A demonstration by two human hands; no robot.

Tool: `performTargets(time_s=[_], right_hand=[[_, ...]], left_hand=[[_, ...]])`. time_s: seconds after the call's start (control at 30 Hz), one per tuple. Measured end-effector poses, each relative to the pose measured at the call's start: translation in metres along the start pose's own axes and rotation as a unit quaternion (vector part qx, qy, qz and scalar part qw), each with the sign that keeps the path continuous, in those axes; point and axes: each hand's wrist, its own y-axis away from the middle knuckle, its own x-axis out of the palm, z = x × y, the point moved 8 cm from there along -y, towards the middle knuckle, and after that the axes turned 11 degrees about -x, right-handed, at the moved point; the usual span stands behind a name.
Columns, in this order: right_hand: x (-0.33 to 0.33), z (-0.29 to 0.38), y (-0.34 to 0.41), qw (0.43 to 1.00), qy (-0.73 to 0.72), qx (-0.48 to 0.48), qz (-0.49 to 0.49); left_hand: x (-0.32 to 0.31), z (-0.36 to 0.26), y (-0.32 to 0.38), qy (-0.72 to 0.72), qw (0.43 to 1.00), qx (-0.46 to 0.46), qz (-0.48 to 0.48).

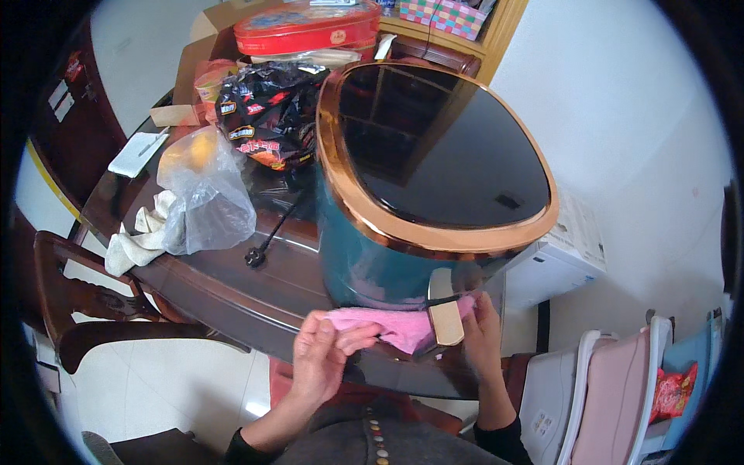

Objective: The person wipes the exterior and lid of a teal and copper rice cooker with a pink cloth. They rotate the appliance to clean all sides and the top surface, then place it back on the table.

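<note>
A teal pedal bin (372,261) with a copper-coloured rim stands on the dark table in front of me. Its glossy black lid (442,145) is down and mirrors the room. Low on its front, a gold-coloured foot pedal (446,325) juts towards me. A pink cloth (383,325) stretches along the bin's base and passes behind the pedal, which hides part of it. My left hand (325,349) pinches the cloth's left end between thumb and fingers. At the other end, right of the pedal, my right hand (483,334) grips the cloth.
Left of the bin lie a black printed plastic package (267,116), a clear bag (203,197) with orange fruit, a white cloth (136,244) and a power plug (254,257). A red oval tin (308,32) is behind. A wooden chair (99,302) and storage bins (610,383) flank the table.
</note>
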Motion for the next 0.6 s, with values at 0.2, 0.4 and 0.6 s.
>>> performTargets(time_s=[0.2,0.4,0.6], right_hand=[[0.026,0.022,0.012,0.981,-0.195,0.009,-0.005],[0.026,0.019,0.005,0.955,-0.294,0.036,-0.033],[0.02,0.024,0.001,0.919,-0.379,0.077,-0.079]], left_hand=[[-0.04,-0.014,0.008,0.022,0.997,0.04,-0.056],[-0.023,-0.008,0.01,-0.075,0.993,0.085,-0.028],[-0.019,0.005,0.018,-0.257,0.962,0.09,0.002]])
